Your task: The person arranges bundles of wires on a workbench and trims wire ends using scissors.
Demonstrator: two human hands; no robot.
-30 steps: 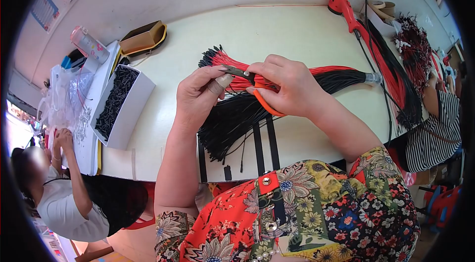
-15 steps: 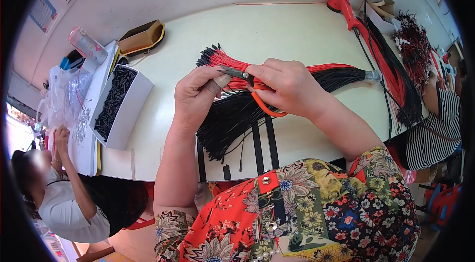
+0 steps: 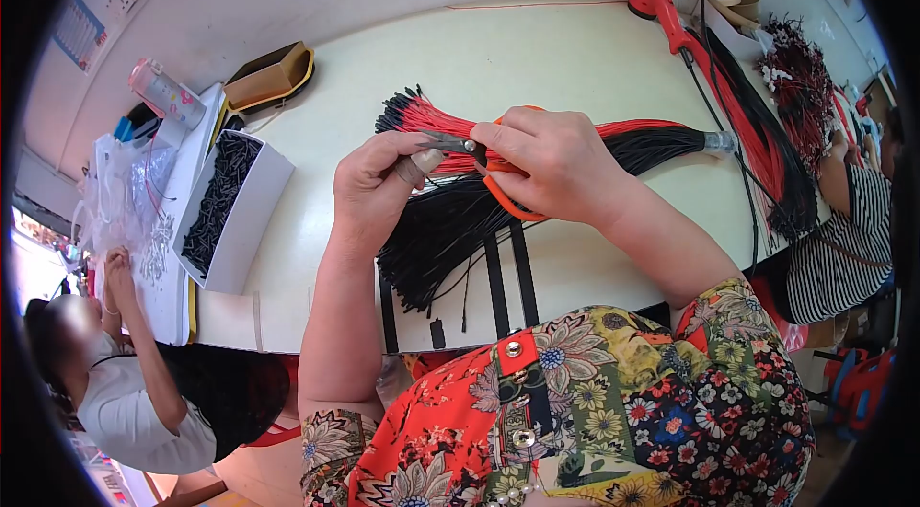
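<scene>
My right hand (image 3: 561, 167) is wrapped round a pair of scissors (image 3: 508, 202) with orange handles, their metal blades pointing left. The thumb and fingers of my left hand (image 3: 369, 186) are pinched together at the blade tips; what lies between them is too small to make out. Both hands are above a long bundle of wires, the red wires (image 3: 436, 121) at the back and the black wires (image 3: 431, 243) nearer me. Dark tips show at the left end of the red ones. A clear wrap (image 3: 719, 144) gathers the bundle at its right end.
A white box (image 3: 251, 219) of small black pieces stands left, near a brown tray (image 3: 268, 76). A red heat gun (image 3: 661, 4) and more wires (image 3: 767, 167) lie right. One person (image 3: 144, 402) sits at left, another in a striped top (image 3: 843, 248) at right.
More of the orange handle shows above my right hand than before. My hands stay at nearly the same spot over the wires, and the whole view has shifted slightly.
</scene>
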